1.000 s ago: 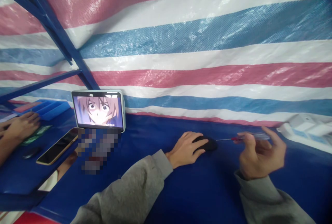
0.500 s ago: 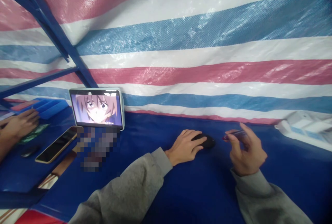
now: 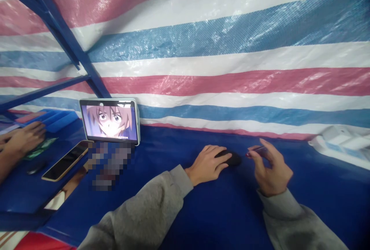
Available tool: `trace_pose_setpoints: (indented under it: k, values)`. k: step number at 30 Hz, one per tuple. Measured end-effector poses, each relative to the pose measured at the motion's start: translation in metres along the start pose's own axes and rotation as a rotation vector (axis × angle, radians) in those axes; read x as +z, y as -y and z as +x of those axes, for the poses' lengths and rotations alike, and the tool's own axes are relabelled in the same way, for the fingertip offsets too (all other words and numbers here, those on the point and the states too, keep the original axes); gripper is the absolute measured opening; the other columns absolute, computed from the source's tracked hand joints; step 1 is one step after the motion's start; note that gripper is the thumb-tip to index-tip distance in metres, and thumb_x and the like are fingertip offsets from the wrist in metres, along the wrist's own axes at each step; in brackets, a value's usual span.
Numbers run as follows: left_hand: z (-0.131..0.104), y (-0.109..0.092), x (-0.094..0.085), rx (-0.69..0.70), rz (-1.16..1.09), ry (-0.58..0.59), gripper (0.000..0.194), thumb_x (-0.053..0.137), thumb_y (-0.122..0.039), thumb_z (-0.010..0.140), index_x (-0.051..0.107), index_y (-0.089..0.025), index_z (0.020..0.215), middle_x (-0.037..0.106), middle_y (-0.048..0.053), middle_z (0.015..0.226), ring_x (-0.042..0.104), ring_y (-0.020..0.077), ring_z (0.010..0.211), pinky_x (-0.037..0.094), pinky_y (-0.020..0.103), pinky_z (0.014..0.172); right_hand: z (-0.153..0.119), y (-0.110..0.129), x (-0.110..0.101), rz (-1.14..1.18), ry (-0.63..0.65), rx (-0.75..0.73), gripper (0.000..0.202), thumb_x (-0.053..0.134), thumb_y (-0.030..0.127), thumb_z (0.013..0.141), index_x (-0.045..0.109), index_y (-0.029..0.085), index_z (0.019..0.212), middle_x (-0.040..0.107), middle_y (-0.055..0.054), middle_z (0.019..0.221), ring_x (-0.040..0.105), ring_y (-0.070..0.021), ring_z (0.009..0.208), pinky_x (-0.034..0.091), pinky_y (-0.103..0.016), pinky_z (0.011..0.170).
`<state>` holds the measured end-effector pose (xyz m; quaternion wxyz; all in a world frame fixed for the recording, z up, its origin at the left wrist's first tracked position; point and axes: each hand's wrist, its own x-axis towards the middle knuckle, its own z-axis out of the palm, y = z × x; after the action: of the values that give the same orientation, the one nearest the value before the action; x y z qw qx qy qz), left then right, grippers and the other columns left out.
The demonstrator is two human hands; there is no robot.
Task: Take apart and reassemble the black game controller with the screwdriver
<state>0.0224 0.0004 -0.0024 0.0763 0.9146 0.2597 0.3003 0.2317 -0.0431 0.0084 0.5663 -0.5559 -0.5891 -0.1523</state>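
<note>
A black computer mouse (image 3: 233, 159) lies on the blue table (image 3: 219, 211). My left hand (image 3: 206, 165) rests over its left end, fingers wrapped on it. To the right of the mouse, my right hand (image 3: 271, 167) is raised a little above the table. Its thumb and fingers pinch a small, thin, reddish see-through item (image 3: 256, 149), which is too small and blurred to name. The two hands are apart.
A tablet (image 3: 111, 122) showing a cartoon stands at the back left, with a phone (image 3: 68, 161) before it. Further left are another person's hands (image 3: 27, 138) and a blue tray (image 3: 59, 120). White packages (image 3: 343, 144) lie at the right. Striped sheeting hangs behind.
My right hand has shifted slightly left, towards the mouse, with the small item still in its fingers. My left hand stays on the mouse. The view has moved slightly.
</note>
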Motion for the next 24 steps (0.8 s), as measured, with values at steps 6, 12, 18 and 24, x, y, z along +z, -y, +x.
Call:
trace_pose_setpoints:
  k: [6,12,18,24]
  values:
    - [0.0,0.001,0.003,0.023,0.066,0.005,0.035,0.043,-0.035,0.104,0.061,-0.02,0.131,0.058,0.009,0.141,0.05,0.0208,0.136,0.036,0.041,0.117,0.007,0.01,-0.004,0.019,0.035,-0.061,0.039,0.055,0.022,0.094,0.059,0.016,0.132,0.077,-0.009,0.103,0.075,-0.0204,0.088,0.058,-0.033,0.084]
    - [0.001,0.003,0.004,0.07,0.095,0.02,0.037,0.044,-0.037,0.104,0.061,-0.019,0.132,0.059,0.009,0.141,0.047,0.0192,0.139,0.036,0.039,0.119,0.004,0.011,-0.001,0.112,0.016,0.051,0.023,0.066,0.028,0.088,0.068,0.015,0.106,0.076,-0.01,0.094,0.073,-0.0195,0.074,0.06,-0.036,0.075]
    - [0.001,0.005,0.005,0.09,0.115,0.043,0.037,0.046,-0.039,0.103,0.06,-0.02,0.132,0.056,0.009,0.143,0.046,0.0192,0.14,0.034,0.038,0.12,0.005,0.015,-0.002,0.086,-0.011,-0.007,0.035,0.065,0.018,0.088,0.065,0.017,0.122,0.076,-0.009,0.102,0.073,-0.0208,0.084,0.058,-0.038,0.082]
    - [0.001,0.007,0.009,0.108,0.102,0.005,0.036,0.044,-0.038,0.104,0.06,-0.021,0.132,0.056,0.008,0.143,0.046,0.0186,0.14,0.035,0.038,0.119,0.01,0.015,-0.004,0.041,-0.052,-0.124,0.034,0.068,0.017,0.085,0.067,0.017,0.119,0.073,-0.011,0.103,0.069,-0.0202,0.083,0.057,-0.036,0.076]
